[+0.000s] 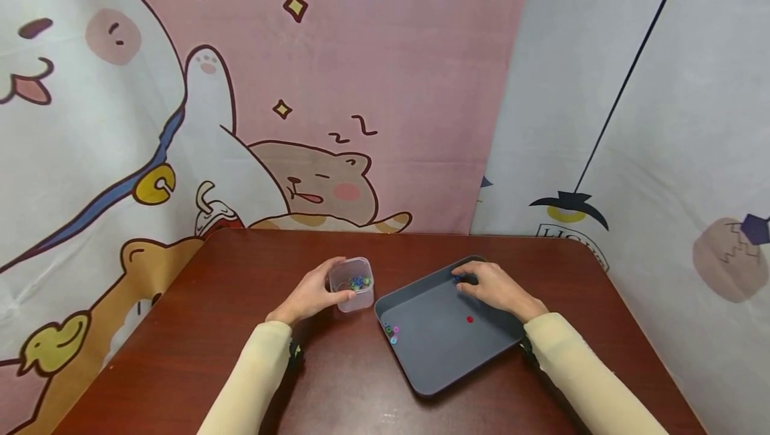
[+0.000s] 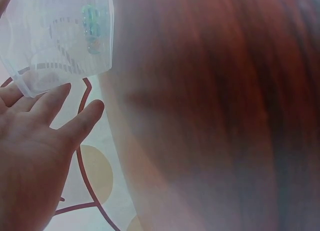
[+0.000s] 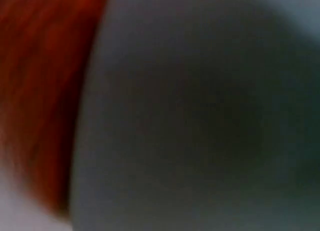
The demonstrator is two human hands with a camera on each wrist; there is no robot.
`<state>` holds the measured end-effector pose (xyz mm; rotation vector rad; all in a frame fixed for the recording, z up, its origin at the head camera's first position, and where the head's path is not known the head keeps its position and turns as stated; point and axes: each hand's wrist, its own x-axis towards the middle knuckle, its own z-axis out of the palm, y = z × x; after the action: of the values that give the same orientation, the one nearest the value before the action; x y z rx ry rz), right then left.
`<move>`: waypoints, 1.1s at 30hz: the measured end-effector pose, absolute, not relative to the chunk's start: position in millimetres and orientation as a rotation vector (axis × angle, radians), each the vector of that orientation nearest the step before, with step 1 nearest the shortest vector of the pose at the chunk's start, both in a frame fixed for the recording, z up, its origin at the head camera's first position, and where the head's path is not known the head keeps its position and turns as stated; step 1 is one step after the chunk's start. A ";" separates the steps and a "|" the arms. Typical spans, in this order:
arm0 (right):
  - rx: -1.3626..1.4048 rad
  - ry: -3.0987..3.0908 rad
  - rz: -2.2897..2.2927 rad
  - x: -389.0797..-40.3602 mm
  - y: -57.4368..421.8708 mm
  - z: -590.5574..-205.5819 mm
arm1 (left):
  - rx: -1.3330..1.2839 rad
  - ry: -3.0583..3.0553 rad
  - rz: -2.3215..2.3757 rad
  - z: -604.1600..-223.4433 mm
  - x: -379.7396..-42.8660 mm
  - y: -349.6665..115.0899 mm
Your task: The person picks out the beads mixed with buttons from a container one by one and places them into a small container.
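Observation:
In the head view, my left hand point(image 1: 313, 293) grips a clear plastic container point(image 1: 359, 300), thumb at the near side and fingers at the far side. Small blue and green pieces point(image 1: 359, 282) lie inside it; the left wrist view shows them through the container wall point(image 2: 102, 56). Over the far right part of a grey tray point(image 1: 430, 345) is my right hand point(image 1: 496, 286), its thumb and index finger pinching a small blue bead-like piece point(image 1: 457, 278). The right wrist view is too blurred to show the fingers.
Within the tray lie a red piece point(image 1: 470, 319) near the middle and several coloured ring-like pieces point(image 1: 394, 340) by its left edge. Both tray and container stand on a dark red-brown wooden table point(image 1: 337, 381). A cartoon-printed cloth point(image 1: 409, 87) hangs behind the table.

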<state>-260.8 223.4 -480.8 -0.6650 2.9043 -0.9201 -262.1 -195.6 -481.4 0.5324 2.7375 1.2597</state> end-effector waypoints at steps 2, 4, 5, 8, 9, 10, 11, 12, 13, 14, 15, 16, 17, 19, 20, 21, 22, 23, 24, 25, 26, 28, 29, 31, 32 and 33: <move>-0.653 2.915 -0.914 -260.7 222.9 -481.7 | 0.535 2.738 1.264 -481.9 -262.8 -195.3; -0.649 2.926 -0.907 -261.0 222.2 -482.4 | 0.535 2.734 1.267 -481.5 -263.1 -195.1; -0.645 2.932 -0.902 -261.1 221.9 -482.7 | 0.534 2.731 1.267 -481.1 -263.1 -194.8; -0.644 2.952 -0.891 -261.8 220.5 -484.0 | 0.538 2.729 1.271 -481.2 -263.8 -194.4; -0.648 2.959 -0.885 -262.5 220.1 -484.7 | 0.535 2.731 1.269 -481.1 -263.7 -194.4; -0.648 2.964 -0.876 -262.8 219.8 -485.5 | 0.534 2.733 1.266 -481.2 -263.9 -194.4; -0.654 2.970 -0.864 -263.5 219.4 -486.4 | 0.535 2.734 1.265 -481.6 -264.1 -194.5; -0.657 2.976 -0.853 -264.2 219.0 -487.4 | 0.532 2.733 1.264 -481.7 -264.1 -194.6; -0.658 2.981 -0.838 -264.8 218.6 -488.5 | 0.530 2.732 1.262 -481.7 -263.8 -194.7; -0.659 2.985 -0.817 -265.5 218.3 -489.6 | 0.526 2.729 1.262 -481.8 -263.6 -194.8; -0.662 2.987 -0.801 -266.1 218.1 -490.5 | 0.525 2.728 1.262 -482.0 -263.5 -194.8; -0.669 2.991 -0.784 -266.3 217.9 -491.2 | 0.524 2.726 1.262 -482.2 -263.4 -194.8; -0.678 2.994 -0.769 -266.7 217.6 -491.7 | 0.525 2.723 1.268 -482.5 -263.4 -194.8; -0.690 2.995 -0.745 -267.1 217.3 -492.2 | 0.522 2.726 1.268 -482.8 -263.4 -195.1; -0.698 2.995 -0.737 -267.2 217.2 -492.2 | 0.522 2.725 1.269 -483.0 -263.3 -195.2; -0.708 2.995 -0.729 -267.3 217.2 -492.2 | 0.521 2.726 1.266 -483.2 -263.3 -195.4; -0.720 2.997 -0.718 -267.2 217.3 -492.1 | 0.525 2.729 1.263 -483.5 -263.4 -195.5; -0.723 2.998 -0.712 -267.2 217.3 -491.9 | 0.529 2.731 1.263 -483.6 -263.5 -195.6; -0.728 2.998 -0.706 -267.2 217.3 -491.8 | 0.533 2.734 1.259 -483.7 -263.5 -195.7; -0.734 2.998 -0.702 -267.2 217.3 -491.6 | 0.537 2.736 1.259 -483.8 -263.7 -195.8; -0.741 3.000 -0.697 -267.1 217.2 -491.3 | 0.541 2.739 1.257 -483.8 -263.8 -195.8; -0.755 3.003 -0.687 -267.0 216.7 -490.7 | 0.549 2.746 1.252 -483.8 -264.1 -195.8; -0.759 3.003 -0.685 -266.9 216.4 -490.4 | 0.550 2.747 1.251 -483.8 -264.2 -195.9; -0.767 3.002 -0.682 -266.8 215.8 -489.9 | 0.554 2.746 1.250 -483.9 -264.4 -195.9; -0.772 3.003 -0.680 -266.7 215.5 -489.8 | 0.553 2.746 1.252 -483.9 -264.4 -195.9; -0.781 3.001 -0.677 -266.7 215.2 -489.8 | 0.554 2.745 1.254 -484.1 -264.5 -196.0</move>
<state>-266.7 215.2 -489.8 -0.7812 3.0013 -0.6775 -264.5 -196.0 -484.1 0.5539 2.7451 1.2541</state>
